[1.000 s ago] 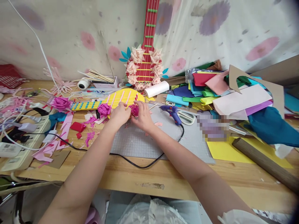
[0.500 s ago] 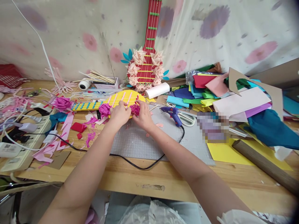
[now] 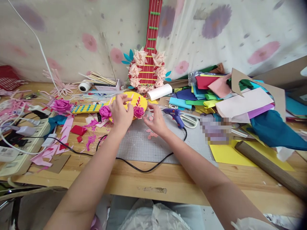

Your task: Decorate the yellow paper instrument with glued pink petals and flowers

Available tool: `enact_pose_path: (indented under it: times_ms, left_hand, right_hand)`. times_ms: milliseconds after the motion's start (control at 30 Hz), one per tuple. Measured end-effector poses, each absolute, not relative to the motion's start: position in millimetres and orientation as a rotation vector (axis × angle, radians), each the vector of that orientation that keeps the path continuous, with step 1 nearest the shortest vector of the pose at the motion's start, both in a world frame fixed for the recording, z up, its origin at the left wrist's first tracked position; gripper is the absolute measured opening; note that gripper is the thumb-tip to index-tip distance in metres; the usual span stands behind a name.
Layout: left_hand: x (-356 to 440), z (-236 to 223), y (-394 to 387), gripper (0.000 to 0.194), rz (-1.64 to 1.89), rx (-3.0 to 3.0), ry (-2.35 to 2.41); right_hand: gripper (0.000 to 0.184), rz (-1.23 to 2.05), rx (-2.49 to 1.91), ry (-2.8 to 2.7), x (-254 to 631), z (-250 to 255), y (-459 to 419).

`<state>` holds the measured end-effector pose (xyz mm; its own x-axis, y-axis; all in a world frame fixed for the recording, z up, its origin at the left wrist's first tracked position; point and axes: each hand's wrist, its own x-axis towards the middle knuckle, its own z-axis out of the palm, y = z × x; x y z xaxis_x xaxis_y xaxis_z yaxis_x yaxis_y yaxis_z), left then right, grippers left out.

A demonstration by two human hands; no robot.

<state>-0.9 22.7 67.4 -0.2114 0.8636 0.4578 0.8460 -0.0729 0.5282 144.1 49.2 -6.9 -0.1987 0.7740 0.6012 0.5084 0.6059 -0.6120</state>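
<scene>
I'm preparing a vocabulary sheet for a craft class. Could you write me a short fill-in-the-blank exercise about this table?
1. The body of the lying guitar is ____.
2. The hand nearer the glue gun is the person's ____ one.
3. Beside the glue gun lies a pair of ____.
4. The upright guitar, trimmed with pale pink flowers, has a ____ neck.

Missing words: yellow; right; scissors; red.

Grey mat (image 3: 144,148) on wooden table (image 3: 148,181)
</scene>
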Motion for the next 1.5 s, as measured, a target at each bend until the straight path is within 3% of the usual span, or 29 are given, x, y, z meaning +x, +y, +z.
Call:
enact_pose_path:
  times_ms: [100,233,400,867,1100,1233,1367,1500]
  left_hand:
    - [15.9,47.8,10.8,0.023,1.101,2.229,1.809]
    - [27.3,2.2,-2.4,0.028,0.771,2.342,1.462]
    - [23.0,-31.4,-3.6,0.018,0.765,2.097,1.717]
    - [52.2,-22.7,21.1,0.014,0.631,1.981,1.537]
    - [50.1,-29.4,19.5,0.012,0.733,1.763,1.491]
    - [48.8,-30.6,16.7,0.006,0.796,1.795,1.568]
    - [46.2,-34.0,17.6,0.016,0.796,1.944,1.469]
    - [45.7,-36.2,19.5,0.012,0.779,1.979,1.438]
  right_hand:
    - [0.030,0.405,-1.089,-1.890,170.5,-10.3,38.3]
    - [0.012,0.408,-1.220,-1.967,202.6,-18.7,24.0]
    - [0.014,0.503,-1.276,-2.062,228.4,-23.9,14.7]
    - [0.036,1.166,-1.550,-1.977,292.6,0.6,13.4]
    - [0.046,0.590,-1.725,-1.733,303.7,-8.9,28.7]
    - [0.054,0.462,-1.642,-1.700,289.8,-27.0,42.2]
    - [0.045,0.365,-1.702,-1.842,278.4,-32.7,49.1]
    - [0.038,0.306,-1.782,-1.899,272.4,-27.5,51.8]
